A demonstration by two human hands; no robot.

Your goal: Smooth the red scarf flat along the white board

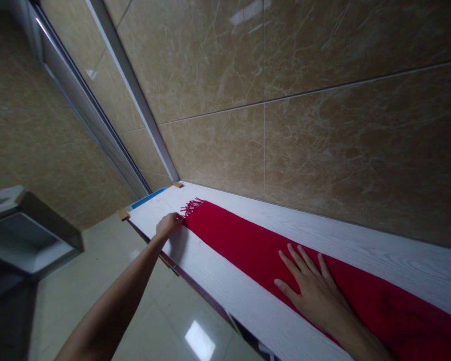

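A long red scarf with a fringed end lies stretched along a white wood-grain table against the wall. My left hand reaches far out and pinches the near corner of the scarf's fringed end, fingers closed. My right hand lies flat on the scarf nearer to me, fingers spread and pressing the cloth down.
A tan marble-tiled wall runs along the table's far side. A grey shelf or cabinet stands at the left over a glossy tiled floor. A blue strip marks the table's far end.
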